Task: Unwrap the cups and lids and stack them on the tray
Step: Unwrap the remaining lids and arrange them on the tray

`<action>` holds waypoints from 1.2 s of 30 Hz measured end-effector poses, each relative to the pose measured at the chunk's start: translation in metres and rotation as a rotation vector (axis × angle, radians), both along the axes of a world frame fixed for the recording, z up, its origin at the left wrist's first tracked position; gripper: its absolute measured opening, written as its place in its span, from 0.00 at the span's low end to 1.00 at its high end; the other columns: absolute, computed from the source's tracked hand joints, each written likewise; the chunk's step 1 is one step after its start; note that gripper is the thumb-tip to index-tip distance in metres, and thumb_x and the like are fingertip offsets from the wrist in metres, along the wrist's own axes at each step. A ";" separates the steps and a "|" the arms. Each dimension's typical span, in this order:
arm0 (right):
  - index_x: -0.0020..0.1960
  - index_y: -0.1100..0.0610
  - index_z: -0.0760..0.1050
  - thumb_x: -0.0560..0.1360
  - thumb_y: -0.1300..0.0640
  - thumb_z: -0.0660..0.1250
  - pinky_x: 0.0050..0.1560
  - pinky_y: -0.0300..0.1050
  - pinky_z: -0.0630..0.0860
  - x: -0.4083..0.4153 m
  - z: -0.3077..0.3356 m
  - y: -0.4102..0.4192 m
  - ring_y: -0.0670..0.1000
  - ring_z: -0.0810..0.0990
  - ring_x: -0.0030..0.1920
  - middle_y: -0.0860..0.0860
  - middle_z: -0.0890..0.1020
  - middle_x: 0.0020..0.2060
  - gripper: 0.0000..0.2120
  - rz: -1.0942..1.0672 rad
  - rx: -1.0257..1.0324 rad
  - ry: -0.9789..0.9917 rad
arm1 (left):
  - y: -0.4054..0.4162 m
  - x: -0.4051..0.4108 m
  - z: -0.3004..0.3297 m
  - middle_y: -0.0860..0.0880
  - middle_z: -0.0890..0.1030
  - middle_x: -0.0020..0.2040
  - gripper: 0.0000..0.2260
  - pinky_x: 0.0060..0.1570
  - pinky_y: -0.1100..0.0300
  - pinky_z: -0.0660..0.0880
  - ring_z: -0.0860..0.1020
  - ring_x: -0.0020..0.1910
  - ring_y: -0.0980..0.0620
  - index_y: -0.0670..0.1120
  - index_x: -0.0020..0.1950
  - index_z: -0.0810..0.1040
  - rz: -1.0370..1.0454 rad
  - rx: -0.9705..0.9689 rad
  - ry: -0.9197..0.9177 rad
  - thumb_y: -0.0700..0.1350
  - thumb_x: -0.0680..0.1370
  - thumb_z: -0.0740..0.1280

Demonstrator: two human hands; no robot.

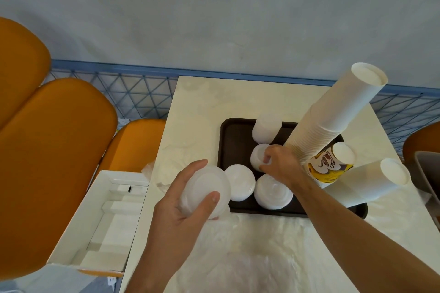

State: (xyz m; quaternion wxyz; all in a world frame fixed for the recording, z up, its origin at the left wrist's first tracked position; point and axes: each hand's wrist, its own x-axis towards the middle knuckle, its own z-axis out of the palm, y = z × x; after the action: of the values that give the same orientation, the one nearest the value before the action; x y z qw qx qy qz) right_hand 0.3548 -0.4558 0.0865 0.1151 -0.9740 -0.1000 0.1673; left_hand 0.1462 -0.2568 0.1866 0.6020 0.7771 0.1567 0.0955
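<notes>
A person's left hand (183, 207) grips a stack of white lids (207, 190) over the dark tray's (228, 131) near-left corner while the right hand (278, 164) pinches another lid stack (258, 157) at the tray's centre, beside tall stacked cups (333, 114).

matt paper cups (333, 112), dark plastic tray (234, 135)

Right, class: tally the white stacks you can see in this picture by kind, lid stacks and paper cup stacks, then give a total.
Lid stacks: 5 (four on the tray; one in the left hand:)
Paper cup stacks: 3 ()
Total: 8
</notes>
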 end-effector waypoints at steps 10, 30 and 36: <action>0.51 0.52 0.85 0.79 0.57 0.71 0.46 0.40 0.82 -0.061 0.109 0.015 0.46 0.85 0.43 0.46 0.86 0.42 0.04 -0.118 0.947 0.112 | -0.010 -0.002 0.008 0.76 0.72 0.59 0.24 0.44 0.78 0.73 0.71 0.59 0.73 0.74 0.62 0.71 -0.012 -0.031 -0.024 0.56 0.69 0.71; 0.51 0.52 0.83 0.77 0.58 0.72 0.48 0.34 0.80 -0.132 0.116 -0.014 0.43 0.83 0.46 0.40 0.84 0.41 0.03 0.029 0.834 -0.038 | -0.052 -0.003 0.018 0.86 0.66 0.52 0.19 0.41 0.86 0.65 0.66 0.56 0.81 0.81 0.54 0.68 -0.125 0.105 0.029 0.61 0.68 0.68; 0.49 0.52 0.80 0.78 0.61 0.70 0.48 0.47 0.83 -0.135 0.113 -0.020 0.50 0.83 0.43 0.45 0.83 0.40 0.05 -0.077 0.952 0.059 | -0.053 -0.006 0.012 0.78 0.70 0.56 0.20 0.41 0.73 0.76 0.69 0.57 0.74 0.69 0.59 0.72 -0.120 0.087 0.026 0.61 0.68 0.69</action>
State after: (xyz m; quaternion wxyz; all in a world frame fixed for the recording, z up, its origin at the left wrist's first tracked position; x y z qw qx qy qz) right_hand 0.2203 -0.4756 0.1993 0.5572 -0.8110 -0.1261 0.1262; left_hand 0.1402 -0.3102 0.1991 0.5704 0.8116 0.1131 0.0557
